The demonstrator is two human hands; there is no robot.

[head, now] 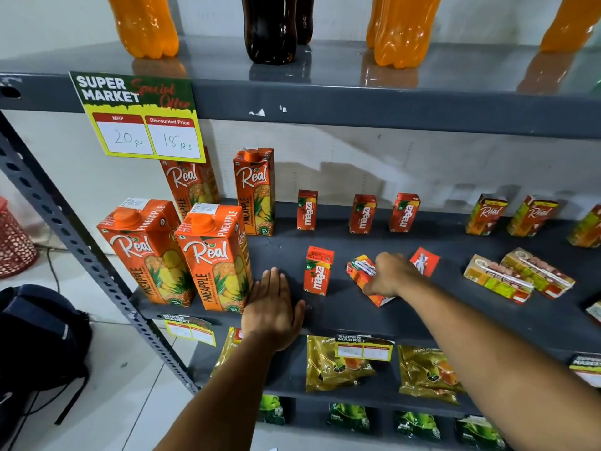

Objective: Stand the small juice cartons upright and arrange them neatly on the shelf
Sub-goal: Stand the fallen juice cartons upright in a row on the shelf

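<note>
At the left of the middle shelf (422, 323) stand four tall Real pineapple cartons (214, 258), two in front and two behind, all upright with orange caps. Just right of the front pair, the left hand (274, 312) lies flat on the shelf's front edge, fingers spread a little and holding nothing.

Toward the centre of the frame sit the small Maaza cartons. Three stand upright in the back row (361, 213), spaced apart. In the front row one Maaza carton (318, 271) stands upright, and just to its right the right hand (392, 275) is closed around a tilted Maaza carton (364, 275), its lower corner on the shelf. Behind the hand a sixth red carton (424, 260) shows one face only; whether it lies flat or leans is hard to judge.

At the right of the frame, three small Real cartons (486, 214) stand along the back, the last cut by the frame edge, and two more (520, 275) lie on their sides in front, touching each other.

On the top shelf, across the upper frame, stand orange soda bottles (144, 24) and dark cola bottles (270, 27). A yellow price card (140, 118) hangs at upper left. Below the hands, gold packets (338, 362) lie on the lower shelf.
</note>
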